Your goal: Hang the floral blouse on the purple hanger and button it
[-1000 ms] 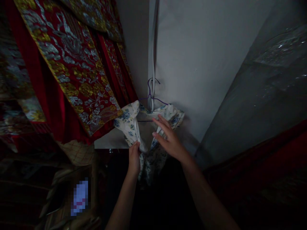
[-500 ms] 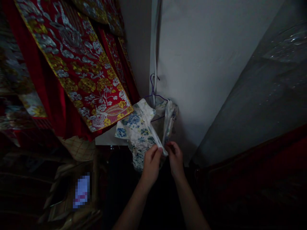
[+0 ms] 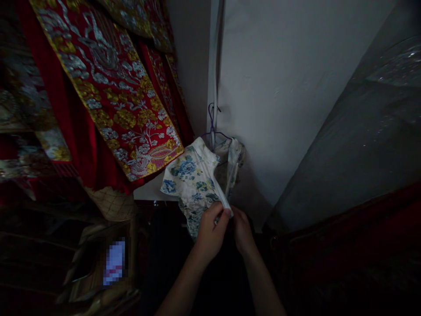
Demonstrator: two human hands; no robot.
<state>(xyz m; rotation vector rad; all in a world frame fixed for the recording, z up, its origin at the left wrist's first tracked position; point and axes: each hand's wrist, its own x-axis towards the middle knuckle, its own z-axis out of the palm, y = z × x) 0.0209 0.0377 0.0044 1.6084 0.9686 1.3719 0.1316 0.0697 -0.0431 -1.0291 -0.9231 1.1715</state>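
A white short-sleeved garment with blue flowers [image 3: 192,175] hangs on a purple wire hanger [image 3: 212,127] against the wall. Its front is open, and a pale edge strip runs down to my hands. My left hand [image 3: 212,226] pinches the lower part of this edge between thumb and fingers. Close beside it, my right hand [image 3: 242,230] is closed near the end of the same edge. Its fingertips are partly hidden behind my left hand and the cloth, and the room is dim.
Red cloth embroidered in gold and silver [image 3: 128,114] hangs at the left, overlapping the garment's sleeve. A pale wall [image 3: 269,87] stands behind. To the right is a grey, plastic-like sheet [image 3: 355,140]. At the lower left, a wooden frame-like piece [image 3: 133,250] stands beside a blurred-out bright patch.
My hands have come closer together at the garment's edge, the left shifting right. The edge strip is drawn slightly further right and down. The whole view has shifted a little.
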